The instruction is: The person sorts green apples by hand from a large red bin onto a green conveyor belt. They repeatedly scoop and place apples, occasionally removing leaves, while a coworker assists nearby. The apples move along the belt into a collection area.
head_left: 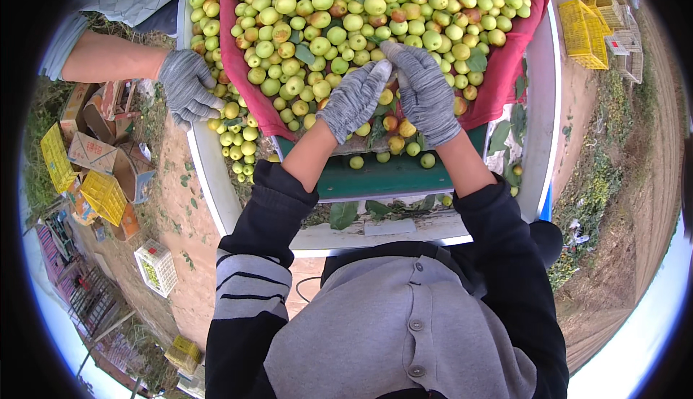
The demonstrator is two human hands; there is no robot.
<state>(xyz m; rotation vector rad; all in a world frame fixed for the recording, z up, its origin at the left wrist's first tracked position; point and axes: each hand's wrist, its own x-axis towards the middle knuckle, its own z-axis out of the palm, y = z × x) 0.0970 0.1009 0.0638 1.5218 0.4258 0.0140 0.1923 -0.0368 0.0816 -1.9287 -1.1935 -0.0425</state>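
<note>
A heap of small green fruits (pixel 346 24), jujubes by their look, some blushed red-brown, fills a white-edged sorting table. My left hand (pixel 354 103), in a grey knit glove, is low over the near end of the heap, fingers drawn together. Close beside it, my right hand (pixel 426 96) wears the same kind of glove, its fingers curled inward. The fingertips of both hands nearly meet above the fruit. Whatever lies under the fingers is hidden. A few jujubes (pixel 397 144) sit just below and between my wrists.
Red cloth (pixel 249 89) lines the heap's sides. Nearest me is a green board (pixel 393 179) with loose leaves (pixel 343 215) below. Another person's gloved hand (pixel 189 89) touches fruit at the left rim (pixel 209 175). Cardboard boxes (pixel 97 154), yellow crates (pixel 583 34) and a white crate (pixel 156 268) stand around.
</note>
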